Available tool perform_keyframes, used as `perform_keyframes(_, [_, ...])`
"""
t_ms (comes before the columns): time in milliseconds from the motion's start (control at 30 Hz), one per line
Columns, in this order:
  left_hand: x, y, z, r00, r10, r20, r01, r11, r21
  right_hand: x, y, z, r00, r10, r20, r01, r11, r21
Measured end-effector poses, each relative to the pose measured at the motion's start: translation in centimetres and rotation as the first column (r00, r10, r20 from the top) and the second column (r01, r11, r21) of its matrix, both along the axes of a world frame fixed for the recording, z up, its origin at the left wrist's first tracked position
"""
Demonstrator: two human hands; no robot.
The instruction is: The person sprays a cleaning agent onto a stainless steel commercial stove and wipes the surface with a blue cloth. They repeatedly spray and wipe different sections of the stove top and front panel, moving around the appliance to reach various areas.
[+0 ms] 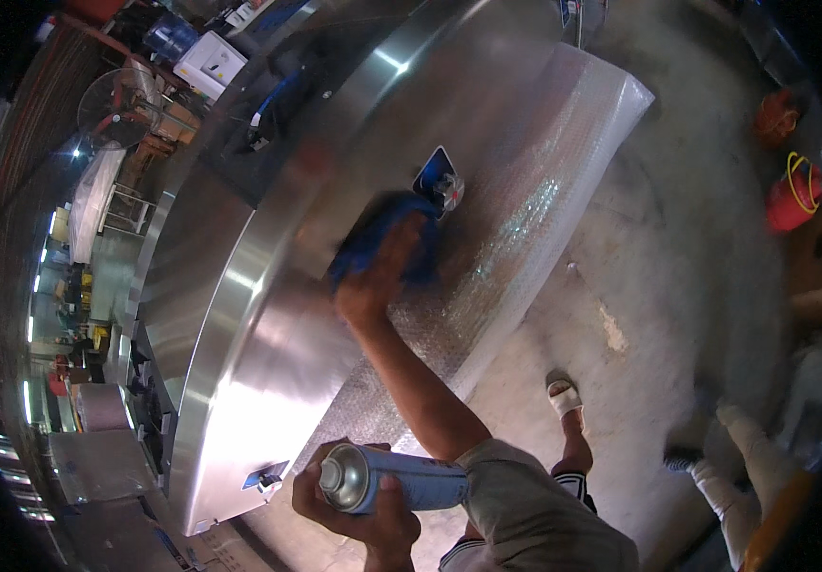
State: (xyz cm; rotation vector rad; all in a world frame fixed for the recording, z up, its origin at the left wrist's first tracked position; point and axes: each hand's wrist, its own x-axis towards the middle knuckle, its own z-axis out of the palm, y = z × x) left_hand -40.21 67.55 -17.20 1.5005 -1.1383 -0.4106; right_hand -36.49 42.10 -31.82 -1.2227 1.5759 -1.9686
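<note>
My left hand (382, 520) is wrapped round a blue spray can (411, 479) with a silver top, tilted on its side near the lower edge. My right arm stretches up and to the left. At its end my right hand (378, 286), smeared by motion, presses a dark blue cloth (359, 250) against the front panel of a long stainless steel stove unit (282, 353). Just beyond the cloth sits a metal knob (449, 193) beside a blue plate. Clear bubble wrap (535, 205) hangs along the panel's lower part.
A second knob (263, 480) is at the unit's near end. On the right stands a red bucket (794, 200) with a yellow handle. A co-worker's legs (730, 496) show at the lower right. A fan (117, 107) and wrapped goods (101, 458) lie beyond the unit.
</note>
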Motion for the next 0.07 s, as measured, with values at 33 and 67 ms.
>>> perform_keyframes(33, [0.26,0.69,0.07,1.0,0.002,-0.015,-0.002,1.0,0.008,-0.37,0.68,2.35,0.997,-0.004,-0.074,-0.004,0.996,-0.094])
perform_keyframes(67, [0.43,0.98,0.11,0.999,-0.044,-0.005,0.044,0.999,0.01,-0.75,0.97,2.19,0.997,-0.009,-0.077,0.003,0.996,-0.084])
